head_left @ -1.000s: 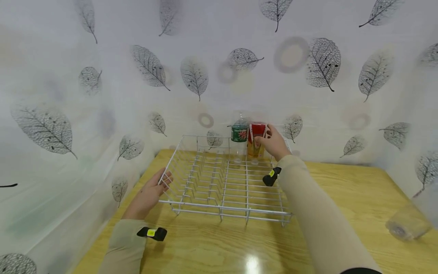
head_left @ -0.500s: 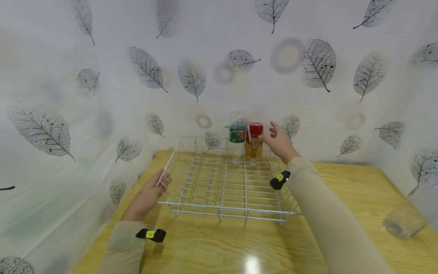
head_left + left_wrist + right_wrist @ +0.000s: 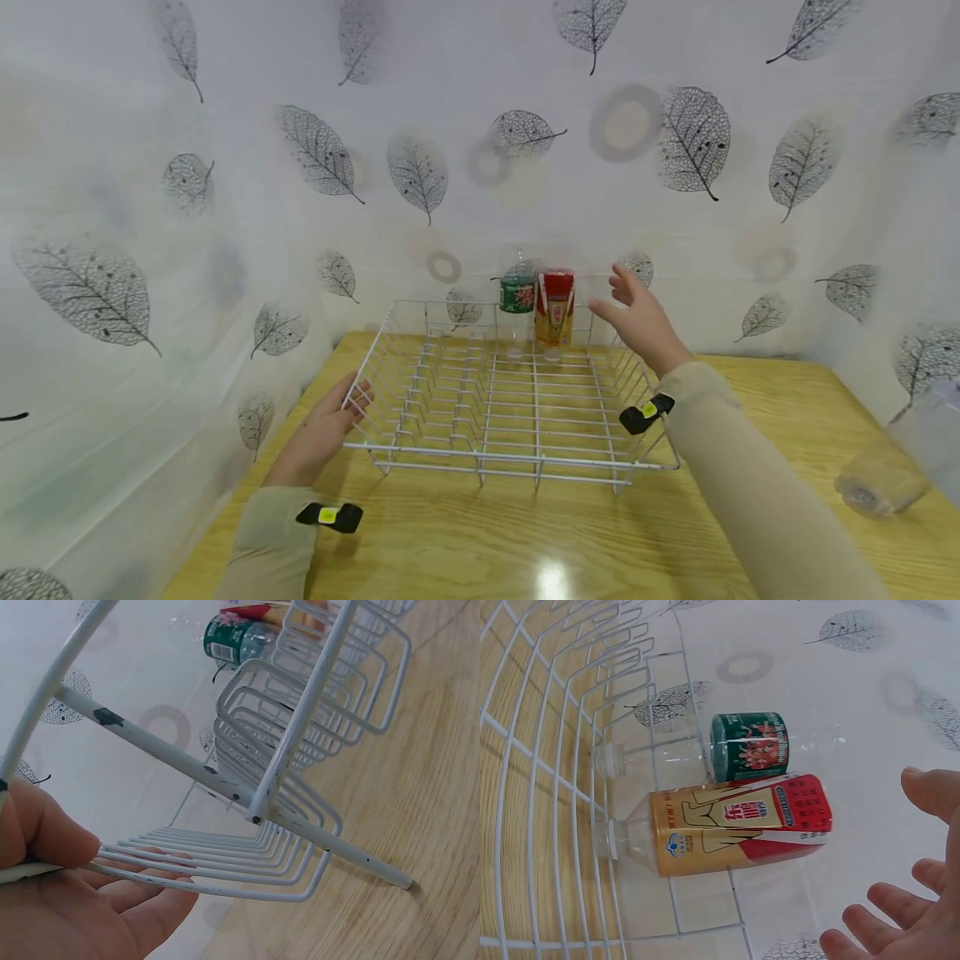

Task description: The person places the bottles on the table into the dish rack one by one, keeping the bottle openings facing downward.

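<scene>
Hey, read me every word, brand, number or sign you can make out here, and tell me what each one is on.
"东鹏": red-and-yellow plastic bottle.
"特饮", small and less certain: same bottle.
Its remaining print: too small or blurred to read surely.
Green-labelled plastic bottle: lettering unreadable; its barcode shows no readable digits.
Left yellow sticker and right yellow sticker: marks too small to read.
</scene>
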Tool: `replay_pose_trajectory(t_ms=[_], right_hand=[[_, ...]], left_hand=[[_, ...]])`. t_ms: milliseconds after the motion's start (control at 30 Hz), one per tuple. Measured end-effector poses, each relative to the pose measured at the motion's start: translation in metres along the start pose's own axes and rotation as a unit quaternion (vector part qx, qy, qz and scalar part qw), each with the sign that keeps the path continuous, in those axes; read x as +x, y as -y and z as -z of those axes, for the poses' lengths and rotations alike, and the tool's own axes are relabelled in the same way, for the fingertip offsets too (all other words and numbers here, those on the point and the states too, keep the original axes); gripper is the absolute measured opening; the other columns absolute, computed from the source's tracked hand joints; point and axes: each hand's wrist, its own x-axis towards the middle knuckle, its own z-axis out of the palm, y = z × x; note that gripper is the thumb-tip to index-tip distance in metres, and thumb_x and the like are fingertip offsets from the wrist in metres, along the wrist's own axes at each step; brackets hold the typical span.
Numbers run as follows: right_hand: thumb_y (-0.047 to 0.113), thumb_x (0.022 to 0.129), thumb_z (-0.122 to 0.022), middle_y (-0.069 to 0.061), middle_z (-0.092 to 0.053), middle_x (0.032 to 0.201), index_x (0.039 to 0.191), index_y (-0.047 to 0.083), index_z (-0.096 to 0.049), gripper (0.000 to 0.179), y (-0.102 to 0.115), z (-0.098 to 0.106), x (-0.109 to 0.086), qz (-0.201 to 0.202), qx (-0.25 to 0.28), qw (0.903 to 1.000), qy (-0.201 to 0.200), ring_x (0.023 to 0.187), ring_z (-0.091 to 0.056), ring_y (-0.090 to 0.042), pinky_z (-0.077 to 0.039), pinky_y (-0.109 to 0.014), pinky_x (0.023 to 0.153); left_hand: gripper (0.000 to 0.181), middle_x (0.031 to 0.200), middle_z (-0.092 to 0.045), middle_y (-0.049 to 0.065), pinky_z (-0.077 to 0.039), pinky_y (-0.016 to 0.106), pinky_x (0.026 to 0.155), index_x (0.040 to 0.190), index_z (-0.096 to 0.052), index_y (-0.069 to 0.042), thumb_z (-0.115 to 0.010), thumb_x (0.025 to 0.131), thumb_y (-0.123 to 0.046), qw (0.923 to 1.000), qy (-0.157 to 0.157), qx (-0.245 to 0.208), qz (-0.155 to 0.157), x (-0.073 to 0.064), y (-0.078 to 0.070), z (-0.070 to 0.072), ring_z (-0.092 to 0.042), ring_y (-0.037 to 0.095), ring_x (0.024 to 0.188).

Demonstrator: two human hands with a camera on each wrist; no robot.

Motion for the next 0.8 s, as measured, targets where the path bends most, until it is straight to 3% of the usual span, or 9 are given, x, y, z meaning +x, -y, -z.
replay_pose_trajectory(t_ms=[333, 667, 800], right_hand=[[0.057, 0.095, -0.063, -0.007, -0.019, 0.167, 0.165, 0.03, -0.008, 0.093, 0.007, 0.017, -0.033, 0.035, -0.036, 0.9984, -0.025, 0.152, -0.02, -0.03, -0.025, -0.058, 0.117], [0.049, 0.097, -0.065, -0.006, -0.011, 0.169, 0.165, 0.03, -0.006, 0.092, 0.002, 0.035, -0.074, 0.041, -0.059, 0.9956, -0.061, 0.151, -0.014, -0.039, -0.022, -0.067, 0.113], [0.044, 0.098, -0.066, -0.011, -0.008, 0.169, 0.165, 0.026, -0.005, 0.092, -0.005, 0.042, -0.09, 0.047, -0.068, 0.9941, -0.07, 0.15, -0.012, -0.044, -0.02, -0.072, 0.111]], left_hand=[[0.062, 0.164, -0.018, 0.023, -0.023, 0.057, 0.118, 0.163, 0.002, -0.007, -0.025, 0.108, 0.0, 0.9999, -0.004, -0.009, -0.007, 0.001, 0.003, 0.003, -0.026, 0.04, 0.145], [0.064, 0.164, -0.018, 0.023, -0.02, 0.057, 0.119, 0.163, 0.002, -0.006, -0.026, 0.106, -0.001, 1.0, -0.002, -0.002, -0.006, 0.002, 0.001, 0.001, -0.025, 0.042, 0.146], [0.064, 0.164, -0.016, 0.024, -0.019, 0.058, 0.119, 0.163, 0.004, -0.006, -0.025, 0.105, -0.001, 1.0, 0.001, 0.0, -0.002, 0.001, 0.002, 0.001, -0.024, 0.043, 0.147]])
